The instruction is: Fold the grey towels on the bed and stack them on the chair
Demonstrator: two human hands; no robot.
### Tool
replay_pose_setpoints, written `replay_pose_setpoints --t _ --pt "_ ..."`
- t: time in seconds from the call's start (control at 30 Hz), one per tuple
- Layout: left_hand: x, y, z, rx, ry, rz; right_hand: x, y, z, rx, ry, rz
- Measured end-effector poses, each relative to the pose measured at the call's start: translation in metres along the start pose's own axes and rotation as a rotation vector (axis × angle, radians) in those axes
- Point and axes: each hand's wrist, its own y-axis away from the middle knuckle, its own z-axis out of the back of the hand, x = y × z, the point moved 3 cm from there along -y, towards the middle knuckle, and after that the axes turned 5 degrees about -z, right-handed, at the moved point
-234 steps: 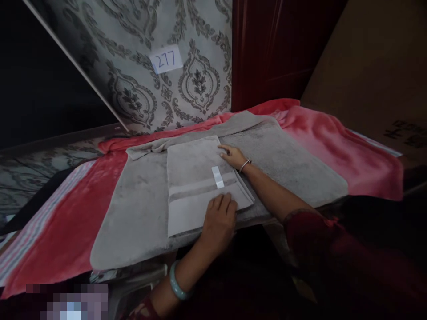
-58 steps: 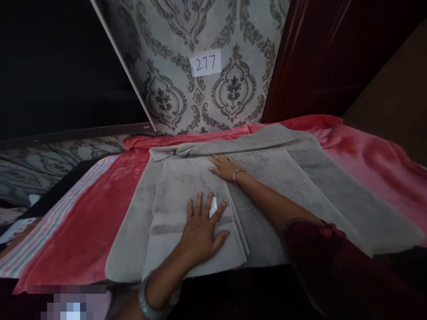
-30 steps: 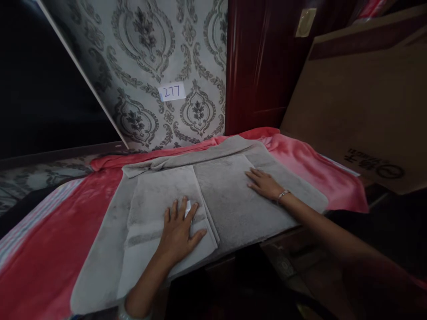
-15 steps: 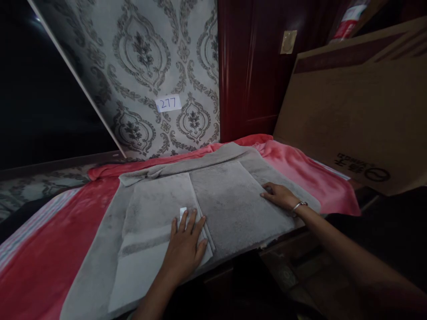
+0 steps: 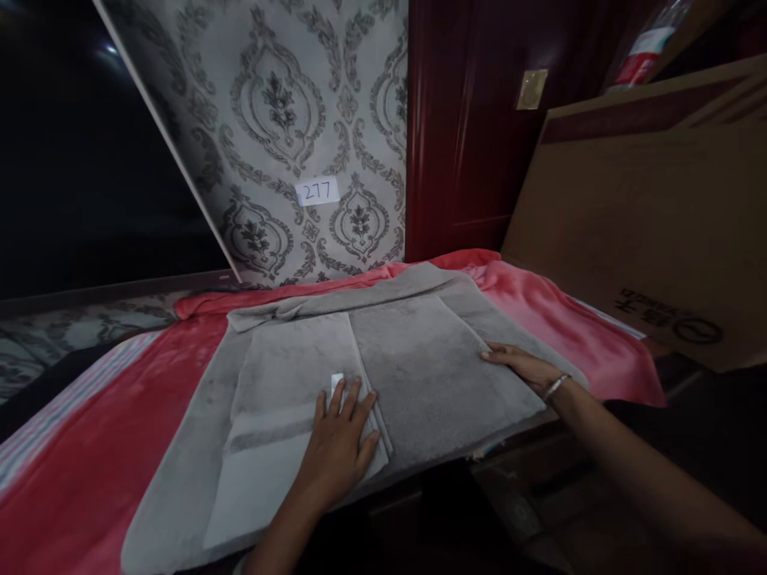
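Observation:
A grey plush fabric piece (image 5: 413, 375), folded, lies on a wider grey plush cloth (image 5: 164, 487). Its left part has a folded stack with a pale strip along the front and a small white tag (image 5: 337, 383). My left hand (image 5: 339, 447) rests flat on that stack beside the tag, fingers spread. At the right edge of the piece, my right hand (image 5: 527, 371), a silver bangle at its wrist, pinches the fabric; some of its fingers are hidden.
A red and pink blanket (image 5: 101, 447) lies beneath the grey cloth. A cardboard box (image 5: 647, 208) leans at the right, with a bottle (image 5: 645, 56) behind it. A dark screen (image 5: 101, 160) stands at the left. Patterned wallpaper (image 5: 276, 104) bears a paper marked 277.
The view has shifted, so everything sits slightly farther right and lower. My right hand has changed its finger pose at the fabric's edge. My left hand stays flat on the stack.

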Motion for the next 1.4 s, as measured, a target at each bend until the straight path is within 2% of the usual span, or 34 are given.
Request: replay_pose_setpoints --t 0.13,0.23,0.33,0.4,0.47,0.53,0.63,0.7,0.77,0.83,0.9,0.97,1.03,1.1,1.2,1.23,1.3,1.4 --pt "-0.003 0.0 0.004 0.03 0.047 0.01 0.012 0.005 -0.012 -0.024 -0.015 0.017" --pt "-0.003 -0.001 0.007 0.069 0.131 0.033 0.038 0.005 -0.037 -0.004 -0.006 0.106" --pt "0.005 -0.001 0.012 0.052 0.337 0.08 0.071 0.002 -0.086 0.084 0.027 0.202" --pt "0.02 -0.001 0.019 -0.025 0.582 0.147 0.089 -0.004 -0.131 0.175 0.057 0.262" --pt "0.043 0.001 0.03 -0.129 0.885 0.276 0.097 -0.012 -0.182 0.284 0.099 0.322" --pt "0.069 0.005 0.043 -0.243 1.202 0.453 0.092 -0.021 -0.234 0.404 0.147 0.345" --pt "0.105 0.01 0.06 -0.367 1.558 0.698 0.059 -0.03 -0.301 0.552 0.244 0.246" --pt "0.121 0.013 0.065 -0.374 1.65 0.815 0.032 -0.033 -0.331 0.588 0.297 0.171" --pt "0.131 0.015 0.066 -0.344 1.666 0.861 0.009 -0.034 -0.346 0.595 0.327 0.119" --pt "0.135 0.015 0.063 -0.333 1.65 0.835 -0.006 -0.034 -0.348 0.609 0.316 0.089" --pt "0.139 0.015 0.058 -0.37 1.579 0.832 -0.01 -0.034 -0.339 0.63 0.289 0.086" --pt "0.145 0.011 0.055 -0.421 1.462 0.856 -0.009 -0.036 -0.323 0.641 0.276 0.094" --pt "0.152 0.002 0.052 -0.449 1.341 0.848 -0.004 -0.043 -0.301 0.587 0.277 0.146" --pt "0.159 -0.011 0.052 -0.458 1.224 0.81 0.003 -0.054 -0.273 0.418 0.307 0.28" --pt "0.169 -0.031 0.052 -0.43 0.934 0.834 0.012 -0.071 -0.227 0.044 0.434 0.564" --pt "0.172 -0.037 0.051 -0.414 0.841 0.849 0.012 -0.077 -0.215 -0.05 0.487 0.617" --pt "0.175 -0.048 0.049 -0.374 0.717 0.872 0.009 -0.087 -0.197 -0.156 0.586 0.634" --pt "0.174 -0.06 0.043 -0.296 0.666 0.877 -0.001 -0.097 -0.187 -0.204 0.717 0.579"
